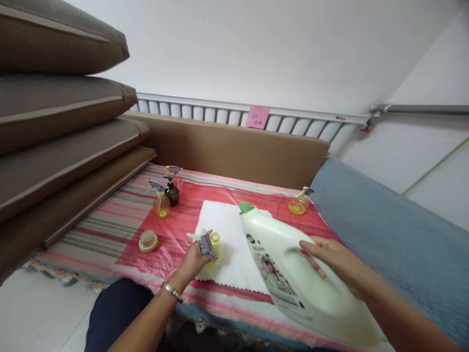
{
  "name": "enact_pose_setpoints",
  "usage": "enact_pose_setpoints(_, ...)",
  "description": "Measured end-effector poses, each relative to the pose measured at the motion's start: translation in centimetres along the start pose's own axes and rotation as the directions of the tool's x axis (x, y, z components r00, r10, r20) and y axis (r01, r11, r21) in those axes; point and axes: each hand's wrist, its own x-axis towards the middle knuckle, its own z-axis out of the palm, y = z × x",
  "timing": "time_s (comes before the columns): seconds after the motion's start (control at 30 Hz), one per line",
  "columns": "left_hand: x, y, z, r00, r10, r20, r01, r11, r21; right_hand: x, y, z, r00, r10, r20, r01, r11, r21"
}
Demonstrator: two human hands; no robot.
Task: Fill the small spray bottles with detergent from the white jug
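Note:
My right hand (326, 256) grips a large pale green detergent jug (293, 259) by its handle. The jug leans to the left, its green spout (246, 207) uncapped. In my left hand (196, 261) is a grey and pale green spray trigger head (206, 244). Against those fingers stands a small yellow-tinted bottle (216, 249) with an open neck, on a white cloth (238, 269) with a scalloped edge. Whether the fingers also clasp the bottle is partly hidden. A round cream cap (148, 241) lies to the left on a red plastic sheet (176, 244).
Spray bottles (161, 203) and a dark pump bottle (171, 191) stand back left; another spray bottle (299, 201) stands right. Brown cushions (66, 102) are stacked at left. A brown panel (234, 146) and a radiator (205, 105) with a pink note (258, 117) are behind.

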Motion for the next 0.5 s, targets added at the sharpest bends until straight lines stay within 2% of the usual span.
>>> enact_pose_setpoints(0.1, 0.1, -0.4, -0.2, 1.000, -0.008, -0.001, 0.008, 1.000, -0.007, 0.5, 1.1, 0.5, 0.989, -0.052, -0.139, 0.079, 0.978, 0.194)
enact_pose_setpoints(0.17, 0.2, -0.6, -0.3, 1.000, -0.014, -0.006, 0.014, 1.000, -0.012, 1.5, 1.7, 1.4, 0.960, -0.105, -0.261, 0.174, 0.951, 0.257)
enact_pose_setpoints(0.33, 0.0, -0.5, 0.0, 0.999, -0.025, -0.046, 0.025, 1.000, -0.005, 5.7, 3.2, 4.5, 0.847, -0.173, -0.503, 0.362, 0.880, 0.308)
enact_pose_setpoints(0.43, -0.2, -0.4, 0.2, 0.996, -0.032, -0.078, 0.033, 0.999, 0.010, 8.5, 4.2, 6.5, 0.784, -0.194, -0.590, 0.433, 0.852, 0.294)
enact_pose_setpoints(0.5, -0.3, -0.3, 0.5, 0.994, -0.038, -0.101, 0.040, 0.999, 0.018, 9.9, 4.9, 7.8, 0.760, -0.197, -0.620, 0.444, 0.853, 0.274)
